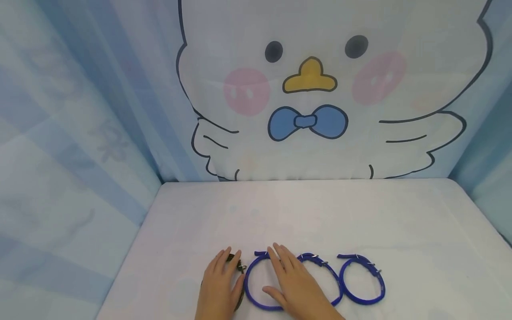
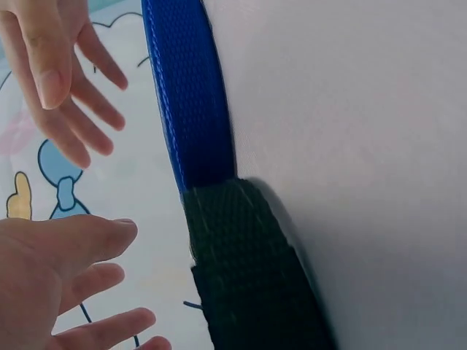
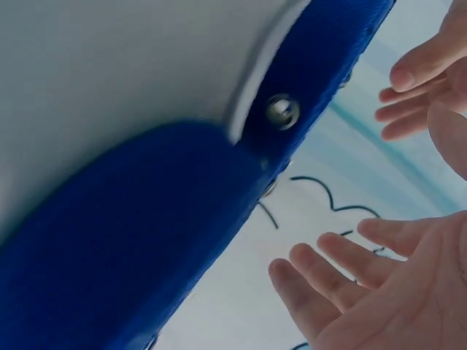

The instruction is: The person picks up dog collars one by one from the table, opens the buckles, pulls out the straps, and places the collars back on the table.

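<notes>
Blue collars (image 1: 341, 286) beside seemingly green collar (image 2: 248, 277)

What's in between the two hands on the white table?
Between the left hand and right hand, the head view shows part of a dark green woven strap, the left side of a looped blue strap, and bare white tabletop inside that loop.

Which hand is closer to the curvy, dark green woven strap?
Left. The left hand covers part of the strap in the head view; the right hand is off to the strap's right.
</notes>
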The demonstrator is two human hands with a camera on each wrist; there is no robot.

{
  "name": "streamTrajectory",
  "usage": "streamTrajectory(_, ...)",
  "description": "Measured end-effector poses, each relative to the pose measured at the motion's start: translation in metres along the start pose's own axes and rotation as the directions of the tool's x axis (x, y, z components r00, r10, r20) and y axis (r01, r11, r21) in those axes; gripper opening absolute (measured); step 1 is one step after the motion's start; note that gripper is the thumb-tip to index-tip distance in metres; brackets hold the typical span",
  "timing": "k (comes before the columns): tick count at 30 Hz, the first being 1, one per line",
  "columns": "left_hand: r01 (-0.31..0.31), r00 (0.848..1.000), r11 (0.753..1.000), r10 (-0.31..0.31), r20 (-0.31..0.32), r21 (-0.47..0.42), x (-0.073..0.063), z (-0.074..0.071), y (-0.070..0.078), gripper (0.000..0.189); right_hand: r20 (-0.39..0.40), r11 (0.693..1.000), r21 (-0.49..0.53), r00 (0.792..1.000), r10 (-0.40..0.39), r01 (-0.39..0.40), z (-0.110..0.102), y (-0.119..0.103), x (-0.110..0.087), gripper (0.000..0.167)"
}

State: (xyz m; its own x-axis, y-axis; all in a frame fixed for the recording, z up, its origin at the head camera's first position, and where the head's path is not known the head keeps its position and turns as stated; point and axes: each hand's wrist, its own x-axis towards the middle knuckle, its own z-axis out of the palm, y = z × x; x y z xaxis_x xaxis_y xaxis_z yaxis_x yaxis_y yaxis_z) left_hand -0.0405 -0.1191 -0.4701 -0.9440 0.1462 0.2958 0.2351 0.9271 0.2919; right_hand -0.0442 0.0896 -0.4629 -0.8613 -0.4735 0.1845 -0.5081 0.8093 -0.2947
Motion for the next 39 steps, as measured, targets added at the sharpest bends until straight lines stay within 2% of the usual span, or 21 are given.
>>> streamTrajectory(6,0.016,0.999,1.0,-0.016,-0.04,-0.001,0.0,-0.003,-0.008,0.049,0.085,0.999,0.027,0.996,-0.024,0.021,-0.002,-0.013,0.012,0.076)
streamTrajectory(15,0.05,0.993,0.999,-0.048,-0.107,0.02,0.001,-0.007,-0.021,0.044,0.126,1.0,0.012,0.992,-0.012,0.011,0.002,-0.032,0.029,0.073)
streamTrajectory(20,0.086,0.991,0.996,-0.085,-0.103,0.01,0.002,-0.007,-0.028,0.043,0.146,1.0,0.005,0.989,-0.005,0.004,0.007,-0.045,0.036,0.071)
streamTrajectory(25,0.092,0.989,0.996,-0.093,-0.116,-0.017,0.002,-0.009,-0.037,0.042,0.173,1.0,0.014,0.985,0.001,-0.003,0.012,-0.052,0.042,0.069)
streamTrajectory(27,0.098,0.989,0.995,-0.1,-0.108,-0.024,0.003,-0.008,-0.039,0.041,0.182,1.0,0.01,0.983,-0.002,0.0,0.014,-0.053,0.043,0.069)
streamTrajectory(33,0.158,0.987,0.986,-0.159,-0.029,-0.045,0.003,-0.008,-0.041,0.039,0.185,1.0,-0.007,0.982,-0.027,0.029,0.023,-0.055,0.045,0.069)
streamTrajectory(39,0.218,0.976,0.975,-0.216,0.031,-0.048,0.004,-0.009,-0.041,0.038,0.174,0.998,-0.013,0.983,-0.052,0.055,0.027,-0.059,0.045,0.067)
